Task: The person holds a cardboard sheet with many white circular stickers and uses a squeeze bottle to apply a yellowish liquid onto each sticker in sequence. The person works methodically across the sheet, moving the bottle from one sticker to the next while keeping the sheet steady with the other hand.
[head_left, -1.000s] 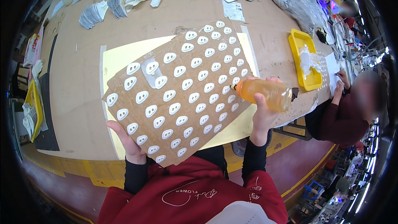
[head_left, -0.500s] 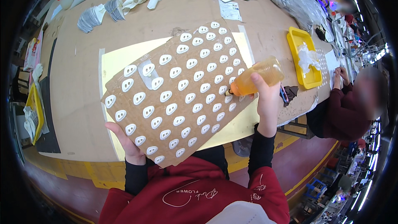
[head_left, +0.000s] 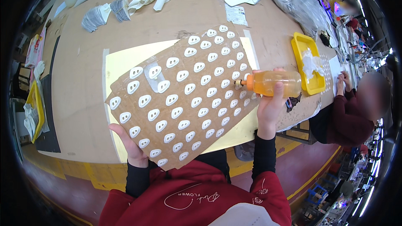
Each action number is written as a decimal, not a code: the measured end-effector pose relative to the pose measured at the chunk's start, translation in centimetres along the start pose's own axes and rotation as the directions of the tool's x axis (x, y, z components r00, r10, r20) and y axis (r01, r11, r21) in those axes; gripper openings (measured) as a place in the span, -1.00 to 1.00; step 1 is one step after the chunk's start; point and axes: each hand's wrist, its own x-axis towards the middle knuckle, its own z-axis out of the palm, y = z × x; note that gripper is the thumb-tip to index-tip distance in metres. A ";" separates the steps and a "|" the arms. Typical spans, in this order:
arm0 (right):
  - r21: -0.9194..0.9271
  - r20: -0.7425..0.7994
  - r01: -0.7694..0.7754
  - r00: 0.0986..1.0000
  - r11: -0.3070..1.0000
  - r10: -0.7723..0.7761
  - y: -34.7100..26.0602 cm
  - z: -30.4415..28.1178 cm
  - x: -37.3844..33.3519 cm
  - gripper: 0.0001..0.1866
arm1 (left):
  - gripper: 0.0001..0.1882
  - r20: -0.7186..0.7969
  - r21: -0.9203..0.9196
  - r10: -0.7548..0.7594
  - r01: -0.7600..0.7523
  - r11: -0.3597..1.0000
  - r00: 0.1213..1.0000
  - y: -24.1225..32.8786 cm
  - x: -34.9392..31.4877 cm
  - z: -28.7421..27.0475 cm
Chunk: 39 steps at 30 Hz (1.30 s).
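A brown cardboard sheet (head_left: 138, 138) carries rows of small white rounded pieces (head_left: 171, 99), each with two holes. My left hand (head_left: 132, 147) grips the sheet at its lower left edge, thumb out and the other fingers hidden beneath. In my right hand (head_left: 271, 108) lies a clear squeeze bottle (head_left: 272, 81) of amber liquid with an orange cap. The bottle is nearly level and points left, its dark narrow tip among the white pieces on the right part of the sheet. Whether the tip touches a piece I cannot tell.
Yellow paper (head_left: 127, 58) lies under the sheet on the table. A yellow tray (head_left: 299, 58) with crumpled white plastic stands at right, near a co-worker's hands (head_left: 343, 78). White cut pieces (head_left: 95, 18) and a clear plastic bag (head_left: 293, 8) lie at the far side.
The bottle has swung from a slant to nearly level, and its tip has moved away from me to other white pieces. My left hand keeps its hold on the sheet.
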 end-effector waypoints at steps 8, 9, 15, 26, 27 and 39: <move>0.064 0.068 0.072 0.995 0.995 -0.076 0.1 0.6 -0.4 -0.53 | -0.20 0.030 -0.033 0.002 -0.001 0.999 1.000 0.1 -0.1 0.0; 0.069 0.059 0.087 0.994 0.994 -0.091 0.4 0.6 -0.4 -0.53 | -0.20 0.036 -0.035 0.004 -0.003 0.999 0.999 0.1 -0.1 -0.1; 0.062 0.081 0.117 0.989 0.991 -0.122 0.5 0.4 -0.8 -0.52 | -0.20 0.089 -0.060 -0.003 0.008 0.998 0.996 0.0 0.0 0.0; 0.071 0.226 0.149 0.961 0.986 -0.161 0.0 1.1 -1.7 -0.44 | -0.20 0.084 -0.047 0.001 0.003 0.999 0.996 0.1 0.0 0.2; 0.057 0.248 0.155 0.955 0.986 -0.164 0.0 1.1 -1.8 -0.43 | -0.20 0.072 -0.038 0.006 -0.003 0.999 0.997 0.1 0.0 0.3; -0.107 0.404 0.266 0.892 0.958 -0.202 -0.4 1.7 -0.8 -0.38 | -0.18 0.049 -0.023 0.000 0.002 1.000 0.999 0.2 -0.1 0.5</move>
